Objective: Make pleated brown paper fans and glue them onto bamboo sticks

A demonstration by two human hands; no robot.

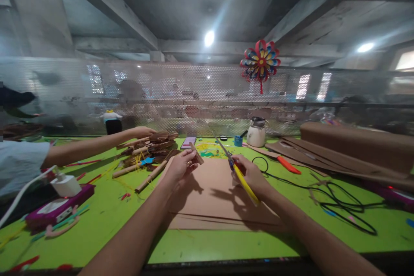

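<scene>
In my left hand (183,166) a small narrow strip of brown cardboard (197,154) is pinched between the fingertips. My right hand (248,174) grips a pair of scissors (243,181) with yellow handles, the blades pointing up and away to the left. Both hands hover over stacked brown cardboard sheets (207,200), on which their shadows fall. The strip and the scissor blades are apart from each other. Left of my left hand lies a pile of brown cardboard pieces and rolled tubes (147,151), with yellow strands among them.
Another person's arm (97,148) reaches to the pile from the left. A purple power strip (61,209) with a white charger (66,185) lies left. At right are an orange-handled tool (289,165), a black cable (343,205) and large brown sheets (355,155). A white jug (256,133) stands behind.
</scene>
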